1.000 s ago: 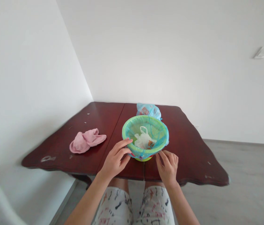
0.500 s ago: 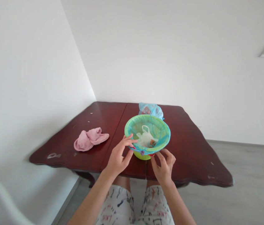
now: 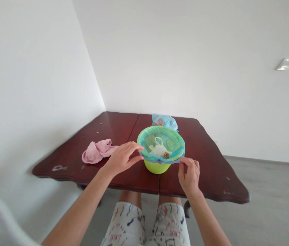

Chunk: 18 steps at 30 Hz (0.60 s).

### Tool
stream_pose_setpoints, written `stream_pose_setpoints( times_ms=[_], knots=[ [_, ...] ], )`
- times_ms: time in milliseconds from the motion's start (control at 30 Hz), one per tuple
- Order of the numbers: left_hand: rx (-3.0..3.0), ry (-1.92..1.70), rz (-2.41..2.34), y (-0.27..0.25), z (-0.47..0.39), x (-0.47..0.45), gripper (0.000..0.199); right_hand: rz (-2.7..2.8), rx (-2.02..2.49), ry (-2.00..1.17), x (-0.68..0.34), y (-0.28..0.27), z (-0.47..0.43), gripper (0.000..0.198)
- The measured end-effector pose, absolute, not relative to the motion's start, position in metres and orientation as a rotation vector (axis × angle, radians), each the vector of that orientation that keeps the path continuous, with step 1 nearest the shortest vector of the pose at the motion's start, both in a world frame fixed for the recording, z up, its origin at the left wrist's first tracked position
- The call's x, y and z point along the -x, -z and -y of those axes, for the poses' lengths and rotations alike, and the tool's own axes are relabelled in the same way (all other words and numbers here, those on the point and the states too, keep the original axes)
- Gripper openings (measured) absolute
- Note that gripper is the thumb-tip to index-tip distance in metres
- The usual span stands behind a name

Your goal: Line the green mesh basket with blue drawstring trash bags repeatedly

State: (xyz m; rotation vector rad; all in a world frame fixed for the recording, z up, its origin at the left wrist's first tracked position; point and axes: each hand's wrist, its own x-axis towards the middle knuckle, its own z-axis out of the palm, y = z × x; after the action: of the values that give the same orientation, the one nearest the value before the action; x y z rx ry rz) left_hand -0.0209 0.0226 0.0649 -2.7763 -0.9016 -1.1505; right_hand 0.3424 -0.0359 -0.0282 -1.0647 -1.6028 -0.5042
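My left hand (image 3: 121,158), thumb and fingers parted, meets the round lime-green plastic mesh basket (image 3: 157,168) on the dark-red wooden table (image 3: 203,167); its grip I can't tell. The translucent blue plastic liner (image 3: 169,161) is inside, front edge seemingly unsettled, pinched by my right hand (image 3: 190,175).

Blue bag (image 3: 165,121) blocks behind basket (image 3: 157,167); right side passable.

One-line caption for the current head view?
Left hand and right hand at the blue plastic liner of a green mesh basket, white bag inside.
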Motion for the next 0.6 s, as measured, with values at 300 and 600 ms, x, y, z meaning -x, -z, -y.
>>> stream_pose_setpoints(
  times_ms=[300,600],
  knots=[
    [2.659,1.144,0.850,-0.047,-0.032,0.011,0.019,1.799,1.084,-0.018,-0.375,-0.040,0.016,0.015],
    [2.787,1.450,0.694,-0.044,-0.038,0.026,0.030,1.868,1.000,-0.078,-0.389,-0.067,-0.001,0.008]
  ],
)
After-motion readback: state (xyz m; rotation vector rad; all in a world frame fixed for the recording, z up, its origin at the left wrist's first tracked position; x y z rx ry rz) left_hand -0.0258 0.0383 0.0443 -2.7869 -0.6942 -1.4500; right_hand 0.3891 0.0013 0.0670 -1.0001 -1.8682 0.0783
